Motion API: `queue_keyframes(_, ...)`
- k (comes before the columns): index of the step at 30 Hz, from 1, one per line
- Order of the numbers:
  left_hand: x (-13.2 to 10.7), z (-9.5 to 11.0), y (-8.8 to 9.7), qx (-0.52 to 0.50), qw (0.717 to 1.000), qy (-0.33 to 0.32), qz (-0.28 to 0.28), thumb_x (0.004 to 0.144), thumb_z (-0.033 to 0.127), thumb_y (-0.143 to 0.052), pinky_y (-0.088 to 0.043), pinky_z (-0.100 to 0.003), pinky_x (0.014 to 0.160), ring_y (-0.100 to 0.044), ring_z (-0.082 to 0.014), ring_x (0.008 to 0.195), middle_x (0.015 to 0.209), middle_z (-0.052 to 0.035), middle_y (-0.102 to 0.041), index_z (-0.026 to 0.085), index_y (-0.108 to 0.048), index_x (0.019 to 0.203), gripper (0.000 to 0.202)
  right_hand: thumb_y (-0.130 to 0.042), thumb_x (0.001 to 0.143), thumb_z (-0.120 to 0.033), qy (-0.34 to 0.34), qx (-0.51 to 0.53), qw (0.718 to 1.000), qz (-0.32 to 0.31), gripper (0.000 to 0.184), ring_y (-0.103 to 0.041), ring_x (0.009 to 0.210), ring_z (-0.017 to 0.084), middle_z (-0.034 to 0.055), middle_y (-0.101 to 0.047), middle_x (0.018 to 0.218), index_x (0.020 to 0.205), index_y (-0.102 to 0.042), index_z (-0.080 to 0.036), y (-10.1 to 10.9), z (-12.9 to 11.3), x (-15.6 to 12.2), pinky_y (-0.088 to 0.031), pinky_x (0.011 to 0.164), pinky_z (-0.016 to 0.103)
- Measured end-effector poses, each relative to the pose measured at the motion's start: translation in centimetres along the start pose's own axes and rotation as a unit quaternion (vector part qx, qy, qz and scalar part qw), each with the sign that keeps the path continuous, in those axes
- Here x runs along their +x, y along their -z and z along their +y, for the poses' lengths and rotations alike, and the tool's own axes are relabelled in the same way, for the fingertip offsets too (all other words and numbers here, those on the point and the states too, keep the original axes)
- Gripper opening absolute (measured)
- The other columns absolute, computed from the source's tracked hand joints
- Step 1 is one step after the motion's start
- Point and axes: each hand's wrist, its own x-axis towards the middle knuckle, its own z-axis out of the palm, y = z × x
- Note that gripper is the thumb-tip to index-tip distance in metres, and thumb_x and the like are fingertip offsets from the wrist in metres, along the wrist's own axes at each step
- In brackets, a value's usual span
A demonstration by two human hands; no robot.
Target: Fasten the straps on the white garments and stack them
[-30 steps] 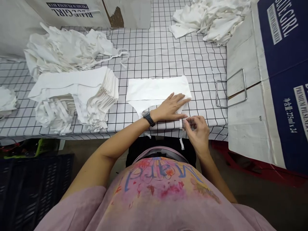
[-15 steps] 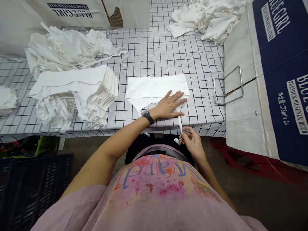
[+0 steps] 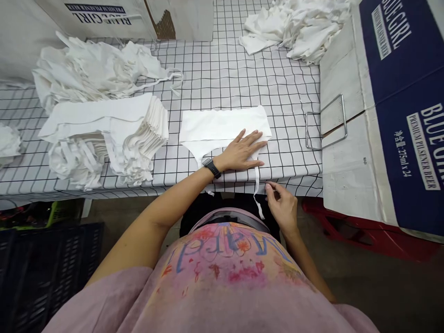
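A white cloth garment piece (image 3: pixel 224 124) with a wide band and narrow straps lies flat near the table's front edge. My left hand (image 3: pixel 243 151), with a dark watch on its wrist, rests palm down on its lower right part, fingers spread. From under that hand a narrow white strap (image 3: pixel 256 187) hangs loose over the edge, its end curling down. My right hand (image 3: pixel 282 203) is just right of the strap, apart from it. Its fingers are loosely curled, thumb and forefinger near each other, with nothing visible between them.
Left stands a neat stack of white pieces (image 3: pixel 132 132), behind it a loose white heap (image 3: pixel 93 69). Another heap (image 3: pixel 298 30) lies at the back right. A carton (image 3: pixel 354 171) with a wire handle (image 3: pixel 342 115) borders the right. A red stool (image 3: pixel 347 231) is below.
My right hand has let go of the strap and moved slightly right. The strap now hangs free. My left hand stays on the cloth; the whole view has shifted a little.
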Motion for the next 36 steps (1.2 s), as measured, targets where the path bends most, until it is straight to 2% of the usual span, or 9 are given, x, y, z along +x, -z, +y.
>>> queue_keyframes(3,0.0,0.0,0.1,0.003,1.0,0.0,-0.003,0.096,0.082,-0.028,-0.001,-0.054,0.135,-0.015,-0.0265,0.164,0.174,-0.0037,-0.024,0.032,-0.034,0.161,0.083,-0.065,0.091,-0.054,0.007,0.053,0.999,0.012,0.038,-0.068,0.069,0.02,0.0082,-0.078,0.089,0.096,-0.079,-0.019,-1.5,-1.4,0.5,-0.054,0.073,0.034)
queue_keyframes(6,0.0,0.1,0.1,0.005,1.0,0.003,-0.006,0.096,0.081,-0.033,-0.001,-0.054,0.135,-0.015,-0.0264,0.164,0.174,-0.0039,-0.024,0.032,-0.034,0.16,0.081,-0.064,0.091,-0.057,-0.039,0.099,0.994,-0.027,0.042,-0.061,0.06,0.018,0.0054,-0.075,0.075,0.087,-0.079,-0.019,-2.1,-2.0,0.4,-0.051,0.066,0.032)
queue_keyframes(11,-0.1,0.1,0.1,-0.002,1.0,0.007,0.005,0.095,0.08,-0.035,-0.001,-0.053,0.135,-0.016,-0.0254,0.163,0.174,-0.001,-0.025,0.036,-0.034,0.159,0.078,-0.067,0.091,-0.058,-0.108,0.198,0.96,-0.168,0.041,-0.068,0.068,0.02,0.0063,-0.077,0.077,0.089,-0.081,-0.019,0.2,-1.5,-1.8,-0.054,0.068,0.031)
queue_keyframes(16,-0.1,0.0,-0.1,-0.014,1.0,0.008,0.011,0.093,0.084,-0.033,0.0,-0.054,0.135,-0.016,-0.0255,0.163,0.174,0.0005,-0.027,0.038,-0.036,0.159,0.08,-0.069,0.089,-0.06,-0.141,0.222,0.936,-0.232,0.042,-0.074,0.085,0.025,0.0113,-0.081,0.094,0.083,-0.082,-0.02,2.9,-0.7,-4.4,-0.057,0.074,0.034)
queue_keyframes(21,0.0,0.0,0.1,-0.013,1.0,0.012,0.001,0.093,0.084,-0.034,0.002,-0.052,0.135,-0.016,-0.0256,0.164,0.174,0.0001,-0.026,0.037,-0.036,0.159,0.081,-0.075,0.085,-0.057,-0.199,0.254,0.917,-0.233,0.056,-0.067,0.067,0.02,0.0117,-0.082,0.095,0.124,-0.075,-0.017,4.9,-1.3,-6.0,-0.053,0.061,0.032)
queue_keyframes(24,0.1,0.0,0.2,-0.021,1.0,0.015,-0.005,0.092,0.086,-0.033,0.002,-0.055,0.135,-0.015,-0.0271,0.164,0.174,0.0013,-0.025,0.038,-0.035,0.16,0.083,-0.076,0.087,-0.05,-0.182,0.291,0.913,-0.22,0.059,-0.065,0.069,0.018,0.0092,-0.082,0.094,0.137,-0.065,-0.02,5.8,-1.8,-6.4,-0.053,0.065,0.031)
queue_keyframes(28,0.1,-0.1,0.2,-0.022,1.0,0.013,-0.002,0.09,0.088,-0.033,0.001,-0.057,0.134,-0.015,-0.0271,0.164,0.174,0.0031,-0.025,0.042,-0.036,0.158,0.083,-0.074,0.088,-0.047,-0.163,0.326,0.903,-0.226,0.033,-0.044,0.048,0.01,0.0091,-0.081,0.088,0.106,-0.078,-0.02,6.3,-1.7,-6.8,-0.04,0.047,0.027)
queue_keyframes(30,0.2,-0.1,0.2,-0.021,1.0,0.013,-0.003,0.089,0.09,-0.033,0.001,-0.058,0.134,-0.015,-0.0271,0.164,0.174,0.0034,-0.026,0.042,-0.036,0.158,0.084,-0.072,0.089,-0.046,-0.16,0.359,0.891,-0.225,0.031,-0.038,0.046,0.008,0.0104,-0.081,0.091,0.104,-0.081,-0.021,6.5,-1.4,-7.0,-0.038,0.044,0.027)
queue_keyframes(36,0.1,0.2,0.6,-0.005,0.999,0.025,-0.019,0.089,0.089,-0.033,0.0,-0.057,0.135,-0.014,-0.0256,0.164,0.175,-0.0002,-0.023,0.038,-0.035,0.16,0.087,-0.079,0.086,-0.04,-0.068,0.385,0.891,-0.229,0.03,-0.069,0.067,0.017,0.0108,-0.081,0.108,0.113,-0.082,-0.026,7.1,-1.2,-7.1,-0.063,0.073,0.039)
